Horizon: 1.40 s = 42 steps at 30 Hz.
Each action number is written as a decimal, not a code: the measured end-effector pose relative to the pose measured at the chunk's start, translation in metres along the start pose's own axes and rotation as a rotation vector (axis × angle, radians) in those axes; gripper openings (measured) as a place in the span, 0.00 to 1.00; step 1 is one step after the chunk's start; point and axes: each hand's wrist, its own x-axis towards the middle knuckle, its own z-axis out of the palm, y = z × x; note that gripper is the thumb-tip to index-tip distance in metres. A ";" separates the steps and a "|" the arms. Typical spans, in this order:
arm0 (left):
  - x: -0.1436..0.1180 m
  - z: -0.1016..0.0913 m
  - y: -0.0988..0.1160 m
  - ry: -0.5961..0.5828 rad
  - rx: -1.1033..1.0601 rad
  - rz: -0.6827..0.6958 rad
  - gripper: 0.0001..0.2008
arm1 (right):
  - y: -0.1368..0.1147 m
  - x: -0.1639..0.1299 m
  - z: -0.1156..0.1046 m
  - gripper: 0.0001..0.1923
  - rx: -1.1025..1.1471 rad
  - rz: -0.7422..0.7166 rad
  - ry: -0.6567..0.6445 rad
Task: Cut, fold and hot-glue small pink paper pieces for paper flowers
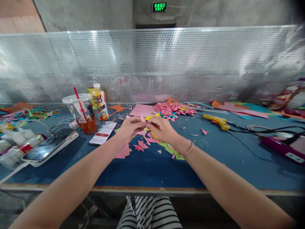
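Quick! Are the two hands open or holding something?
Left hand: closed, pinching a small piece of pink paper.
Right hand: fingers curled closed at that paper; can't tell whether it holds it too.

Blue-topped desk point(226, 165), brownish front edge point(166, 189). Perforated metal panel point(195, 60) spans its back, silver-grey, bright light streaks point(175, 35) on it. Behind: bare grey concrete wall point(90, 14), green-lit EXIT sign point(159, 7) up top, dark opening point(156, 26) below that, thin white wire point(181, 6) off its right. Orange-tan surface point(19, 16) in upper left corner, material unclear.
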 end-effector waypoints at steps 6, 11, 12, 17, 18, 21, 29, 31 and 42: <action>0.000 0.002 -0.001 0.061 -0.003 -0.009 0.13 | 0.003 0.000 0.000 0.08 0.068 0.116 -0.043; -0.002 0.002 -0.003 0.007 -0.009 -0.041 0.11 | 0.001 0.001 0.002 0.07 0.061 0.116 -0.016; -0.002 0.002 -0.003 -0.002 -0.010 -0.054 0.10 | 0.001 0.001 0.002 0.07 0.072 0.117 -0.021; -0.003 0.002 -0.002 -0.004 0.022 -0.091 0.08 | 0.005 0.002 0.000 0.08 0.284 0.189 -0.120; -0.002 0.002 -0.003 -0.006 0.041 -0.083 0.08 | 0.006 0.002 0.000 0.08 0.348 0.224 -0.148; 0.000 -0.001 -0.004 -0.007 0.112 -0.049 0.08 | 0.009 0.002 0.003 0.08 0.472 0.306 -0.198; 0.005 -0.008 -0.003 -0.034 0.263 -0.014 0.11 | 0.012 0.001 0.008 0.09 0.412 0.309 -0.220; 0.005 -0.009 -0.003 -0.058 0.272 -0.027 0.11 | 0.013 0.000 0.008 0.10 0.339 0.274 -0.224; 0.014 -0.023 0.000 -0.022 0.763 0.114 0.11 | 0.030 0.001 -0.006 0.13 0.001 0.221 -0.414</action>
